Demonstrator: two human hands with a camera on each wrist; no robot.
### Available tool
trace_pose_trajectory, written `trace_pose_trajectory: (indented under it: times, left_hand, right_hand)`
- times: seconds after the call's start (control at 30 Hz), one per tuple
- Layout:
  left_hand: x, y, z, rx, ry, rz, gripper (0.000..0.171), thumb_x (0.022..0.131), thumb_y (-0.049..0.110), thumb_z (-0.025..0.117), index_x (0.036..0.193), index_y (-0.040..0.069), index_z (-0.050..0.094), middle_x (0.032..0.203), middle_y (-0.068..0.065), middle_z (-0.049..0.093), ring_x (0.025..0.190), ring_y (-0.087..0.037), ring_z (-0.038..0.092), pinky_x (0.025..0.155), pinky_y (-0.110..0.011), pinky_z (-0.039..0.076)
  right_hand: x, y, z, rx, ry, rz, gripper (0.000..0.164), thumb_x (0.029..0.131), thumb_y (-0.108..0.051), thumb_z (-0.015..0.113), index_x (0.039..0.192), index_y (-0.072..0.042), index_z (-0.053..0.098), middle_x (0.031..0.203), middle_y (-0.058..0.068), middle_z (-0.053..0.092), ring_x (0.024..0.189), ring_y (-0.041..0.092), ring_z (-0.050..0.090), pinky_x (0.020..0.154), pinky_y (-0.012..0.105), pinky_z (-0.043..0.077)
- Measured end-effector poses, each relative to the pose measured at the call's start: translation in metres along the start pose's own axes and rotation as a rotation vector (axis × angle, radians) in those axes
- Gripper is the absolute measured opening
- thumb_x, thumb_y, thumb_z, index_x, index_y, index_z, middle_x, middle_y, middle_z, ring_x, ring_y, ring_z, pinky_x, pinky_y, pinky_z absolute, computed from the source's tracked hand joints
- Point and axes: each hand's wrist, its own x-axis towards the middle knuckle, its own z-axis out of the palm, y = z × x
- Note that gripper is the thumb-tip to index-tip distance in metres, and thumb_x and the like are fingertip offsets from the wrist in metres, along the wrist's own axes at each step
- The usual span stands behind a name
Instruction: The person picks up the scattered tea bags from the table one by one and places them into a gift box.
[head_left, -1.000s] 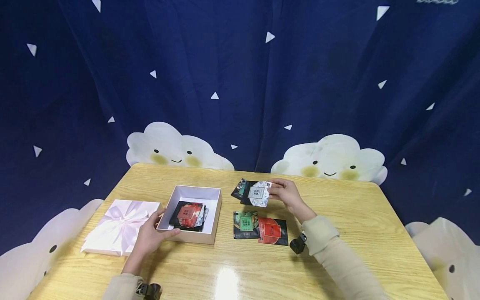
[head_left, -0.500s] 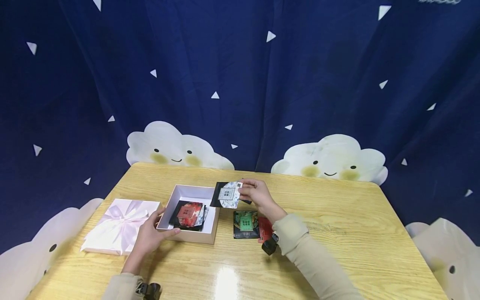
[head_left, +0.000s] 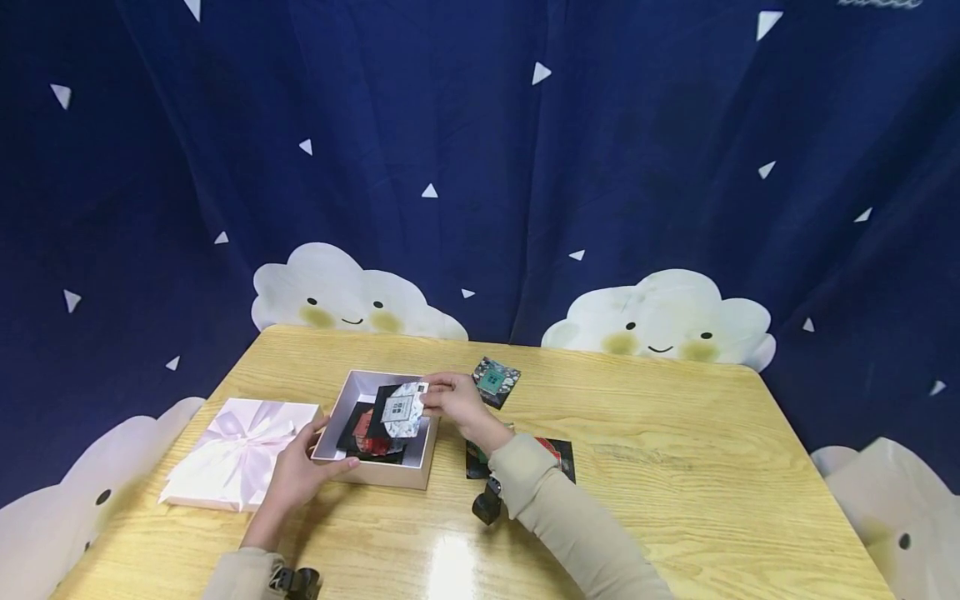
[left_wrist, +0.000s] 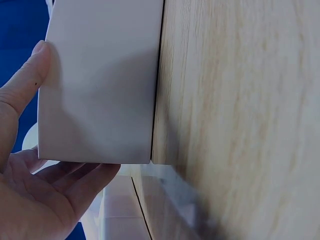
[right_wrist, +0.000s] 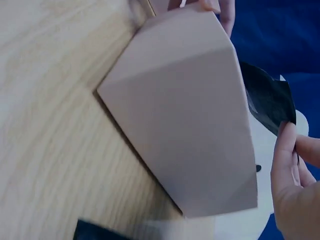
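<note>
My right hand [head_left: 462, 408] pinches a flat sachet [head_left: 399, 408], black with a white floral print and grey label, by its right edge. The sachet hangs over the open pale pink box [head_left: 384, 474]. In the right wrist view its dark back [right_wrist: 270, 100] shows above the box wall. Inside the box lie several sachets, a red-printed one [head_left: 365, 427] among them, partly covered. My left hand [head_left: 298, 472] holds the box's near left corner, thumb on the front and fingers along the left side; the left wrist view shows the thumb near the rim.
The white lid [head_left: 243, 450] with a pink ribbon bow lies left of the box. A green-labelled sachet [head_left: 495, 381] lies at the table's back. Nearer, a green sachet and a red sachet [head_left: 557, 452] are partly hidden by the right sleeve. A cloud-patterned blue curtain hangs behind.
My right hand has carried the white-printed sachet leftward from the back pile to over the box. The green-labelled sachet beneath is uncovered. My left hand stays at the box corner.
</note>
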Motion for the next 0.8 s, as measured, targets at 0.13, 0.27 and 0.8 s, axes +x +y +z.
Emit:
trace_pose_trajectory:
  times: [0.13,0.27,0.8]
  left_hand:
    - [0.000,-0.001,0.001,-0.008,0.002,0.010,0.083,0.066,0.020,0.083,0.132,-0.004,0.039,0.120,-0.033,0.050,0.106,-0.043,0.052,0.085,-0.047,0.045]
    - [0.000,-0.001,0.002,-0.009,-0.001,0.012,0.083,0.066,0.021,0.083,0.132,-0.004,0.038,0.121,-0.033,0.049,0.107,-0.043,0.052,0.086,-0.047,0.045]
    - [-0.001,0.002,-0.001,0.015,-0.004,0.023,0.083,0.066,0.020,0.082,0.132,-0.005,0.038,0.123,-0.033,0.048,0.107,-0.044,0.051,0.087,-0.049,0.044]
  right_hand:
    - [-0.002,0.000,0.008,-0.002,-0.061,0.009,0.039,0.081,0.016,0.054,0.120,0.013,0.050,0.086,0.017,0.062,0.064,0.015,0.062,0.072,0.037,0.053]
    - [-0.002,0.001,0.002,-0.028,-0.099,0.030,0.047,0.080,0.016,0.056,0.126,0.011,0.046,0.098,0.029,0.061,0.077,0.026,0.066,0.071,0.034,0.054]
    - [-0.026,0.000,-0.068,-0.226,-0.140,-0.007,0.039,0.082,0.001,0.063,0.118,0.006,0.053,0.088,0.010,0.062,0.080,0.026,0.065,0.074,0.042,0.052]
